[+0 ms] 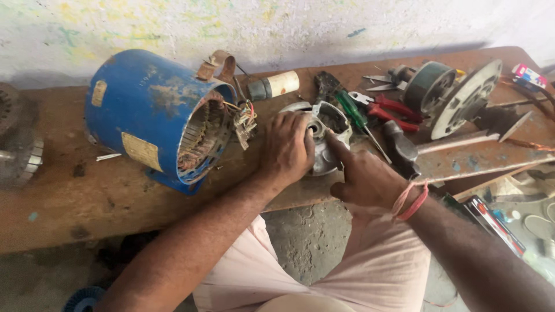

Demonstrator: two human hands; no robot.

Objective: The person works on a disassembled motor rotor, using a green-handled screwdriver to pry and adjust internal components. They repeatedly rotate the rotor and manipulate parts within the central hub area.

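L hand (287, 147) is lying palm-down over the grey cast-metal end cover (324, 136), fingers curled onto its rim and gripping it, so it's pinning the piece to the wooden bench (69, 196). R hand (361, 176) is sitting just beside it w/ index finger stretched out and pressing at the cover's centre, near the bearing seat; other fingers are folded in, holding nothing I can make out. The cover is resting near the bench's front edge, between the blue motor housing (153, 115) on the L and a hammer (402, 150) on the R. For this step, my read: L hand should be keeping steady downward pressure so the cover isn't rocking while the R fingertip is probing, and pushing straight rather than sideways, since the piece is close to the edge and could be sliding off. Loose wires (244, 118) are hanging from the housing's open mouth, close to the L wrist — worth keeping clear of. Further out, a green-handled screwdriver (354, 112) and red-handled pliers (393, 111) are lying behind the cover, a white cylindrical capacitor (274, 85) is lying near the wall, and a rotor w/ a round plate (457, 95) is sitting at far R.
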